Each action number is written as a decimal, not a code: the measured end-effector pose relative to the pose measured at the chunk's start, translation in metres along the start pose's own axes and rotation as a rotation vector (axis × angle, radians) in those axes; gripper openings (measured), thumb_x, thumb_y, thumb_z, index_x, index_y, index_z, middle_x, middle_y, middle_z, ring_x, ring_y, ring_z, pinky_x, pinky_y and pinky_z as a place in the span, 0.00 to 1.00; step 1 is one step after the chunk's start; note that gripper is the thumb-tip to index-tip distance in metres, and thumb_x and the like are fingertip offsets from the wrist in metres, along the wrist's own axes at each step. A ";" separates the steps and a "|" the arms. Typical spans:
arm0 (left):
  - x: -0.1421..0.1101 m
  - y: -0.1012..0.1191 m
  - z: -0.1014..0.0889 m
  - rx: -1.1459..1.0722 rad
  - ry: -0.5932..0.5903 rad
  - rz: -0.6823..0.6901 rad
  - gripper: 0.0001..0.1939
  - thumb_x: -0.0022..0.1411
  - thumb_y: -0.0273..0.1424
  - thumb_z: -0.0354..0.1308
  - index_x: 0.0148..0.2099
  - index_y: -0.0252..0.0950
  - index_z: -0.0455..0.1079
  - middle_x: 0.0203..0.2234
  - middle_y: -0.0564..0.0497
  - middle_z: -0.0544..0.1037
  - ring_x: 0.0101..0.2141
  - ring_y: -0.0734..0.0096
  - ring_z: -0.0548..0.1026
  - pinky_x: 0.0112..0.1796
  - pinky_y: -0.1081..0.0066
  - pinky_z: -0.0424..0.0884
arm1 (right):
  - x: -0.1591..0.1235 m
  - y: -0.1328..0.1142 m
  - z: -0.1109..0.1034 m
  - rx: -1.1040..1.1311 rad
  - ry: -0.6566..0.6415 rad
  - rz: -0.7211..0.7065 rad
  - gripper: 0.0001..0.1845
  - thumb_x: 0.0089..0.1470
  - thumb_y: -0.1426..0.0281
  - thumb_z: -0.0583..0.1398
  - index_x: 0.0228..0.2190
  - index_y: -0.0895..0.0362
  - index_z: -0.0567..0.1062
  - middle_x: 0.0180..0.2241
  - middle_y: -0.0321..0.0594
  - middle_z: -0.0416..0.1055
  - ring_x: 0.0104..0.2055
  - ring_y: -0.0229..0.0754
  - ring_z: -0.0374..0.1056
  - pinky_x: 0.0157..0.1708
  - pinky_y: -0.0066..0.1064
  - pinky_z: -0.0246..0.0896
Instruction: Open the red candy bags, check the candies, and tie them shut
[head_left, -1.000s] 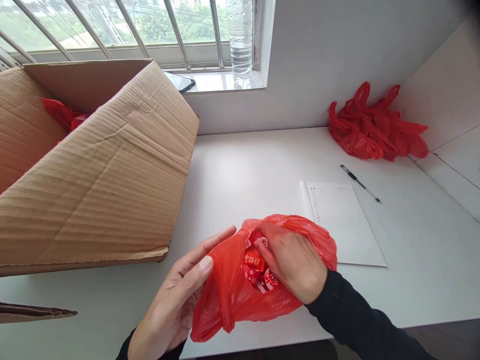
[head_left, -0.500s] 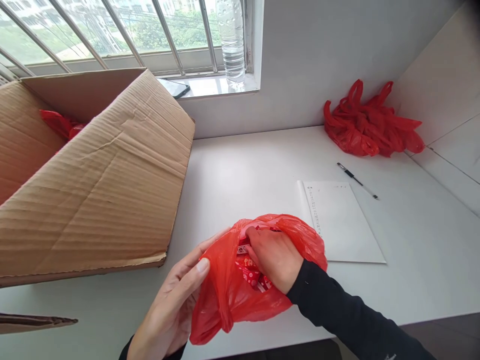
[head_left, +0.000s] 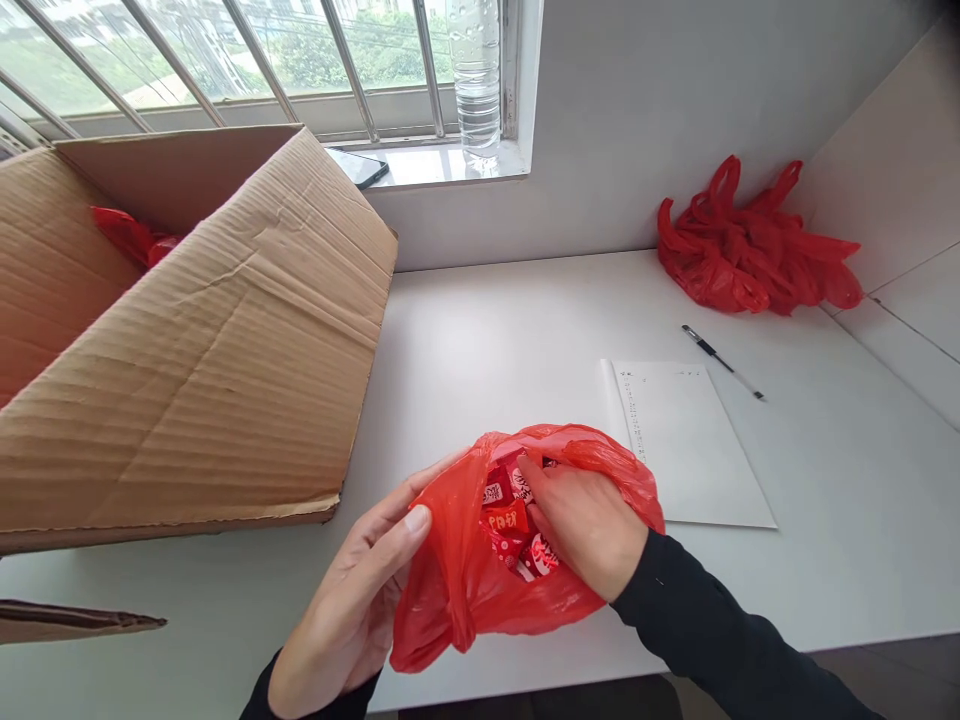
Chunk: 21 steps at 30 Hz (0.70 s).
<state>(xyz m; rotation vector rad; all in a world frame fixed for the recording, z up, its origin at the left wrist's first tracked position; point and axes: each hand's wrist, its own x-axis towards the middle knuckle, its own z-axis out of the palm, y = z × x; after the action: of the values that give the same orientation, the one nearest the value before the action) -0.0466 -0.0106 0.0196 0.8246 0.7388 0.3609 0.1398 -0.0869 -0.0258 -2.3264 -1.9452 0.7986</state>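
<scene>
The left hand holds the left side of a red bag; the right hand is inside, touching wrapped packets. A box stands left, a notebook and pen lie right.

Bag: red plastic, thin, crumpled, mouth open, by near edge of table. Packets: red, printed, jumbled inside bag.

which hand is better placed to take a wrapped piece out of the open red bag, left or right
Probably the right hand: it reaches into the red bag, right by the wrapped pieces. The left hand is outside, against the bag's left side.
</scene>
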 end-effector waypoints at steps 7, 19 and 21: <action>-0.001 -0.002 -0.001 0.007 -0.003 0.028 0.28 0.67 0.34 0.56 0.67 0.41 0.63 0.41 0.45 0.80 0.37 0.62 0.78 0.31 0.73 0.71 | -0.003 0.002 0.008 0.054 0.120 0.030 0.12 0.64 0.68 0.56 0.48 0.58 0.69 0.33 0.40 0.75 0.34 0.49 0.73 0.27 0.36 0.55; -0.001 0.000 -0.008 -0.001 0.006 -0.073 0.25 0.65 0.38 0.59 0.63 0.45 0.68 0.50 0.43 0.79 0.38 0.64 0.79 0.38 0.72 0.75 | -0.004 0.014 0.000 0.086 0.149 0.162 0.06 0.63 0.73 0.53 0.36 0.55 0.70 0.32 0.39 0.75 0.33 0.45 0.72 0.28 0.33 0.52; -0.001 0.001 -0.008 -0.006 0.007 -0.069 0.24 0.65 0.38 0.59 0.63 0.45 0.69 0.49 0.44 0.80 0.38 0.65 0.79 0.38 0.72 0.75 | -0.005 0.013 0.003 0.112 0.186 0.142 0.07 0.64 0.73 0.52 0.38 0.55 0.70 0.31 0.38 0.74 0.32 0.44 0.71 0.28 0.32 0.52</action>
<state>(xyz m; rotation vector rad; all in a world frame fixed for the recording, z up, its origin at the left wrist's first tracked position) -0.0533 -0.0063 0.0167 0.7902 0.7707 0.3046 0.1506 -0.0952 -0.0307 -2.3967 -1.6358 0.6519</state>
